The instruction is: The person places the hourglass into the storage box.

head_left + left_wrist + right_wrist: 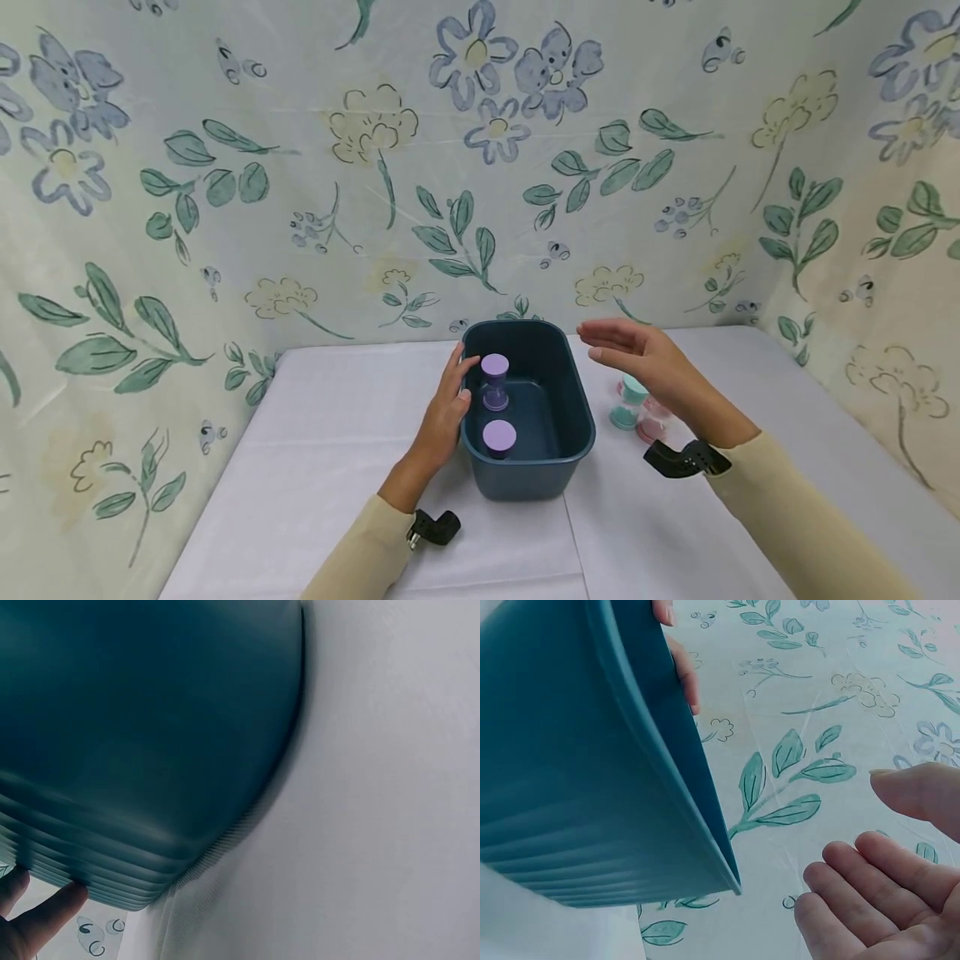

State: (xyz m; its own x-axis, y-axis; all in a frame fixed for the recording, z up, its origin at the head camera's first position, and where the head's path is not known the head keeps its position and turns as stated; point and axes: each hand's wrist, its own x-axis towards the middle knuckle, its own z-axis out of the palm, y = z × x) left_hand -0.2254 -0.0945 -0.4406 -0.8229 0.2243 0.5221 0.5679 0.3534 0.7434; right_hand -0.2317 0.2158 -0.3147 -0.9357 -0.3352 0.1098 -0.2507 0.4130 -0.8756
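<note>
Your left hand (441, 410) was released, its fingers extended and resting against the left wall of the dark teal bin (519, 482); the left wrist view showed two fingertips touching the ribbed outer side. Your right hand (647, 360) was released too, empty, fingers straight and close together, thumb apart; it hung in the air right of the bin, not touching it. Each wrist wore a black strap (684, 459) below a cream sleeve (795, 517).

The bin stood near the bench's far edge. Inside, along its left wall, you had two purple sand timers: one upright farther back (495, 385), one in the near left corner (499, 437).

Below your right hand, between bin and the bench's right edge, stood a teal timer (625, 416) and a pink timer (652, 425), partly hidden. White cloth covered the bench (352, 433); a floral sheet (337, 208) rose behind its far edge.
</note>
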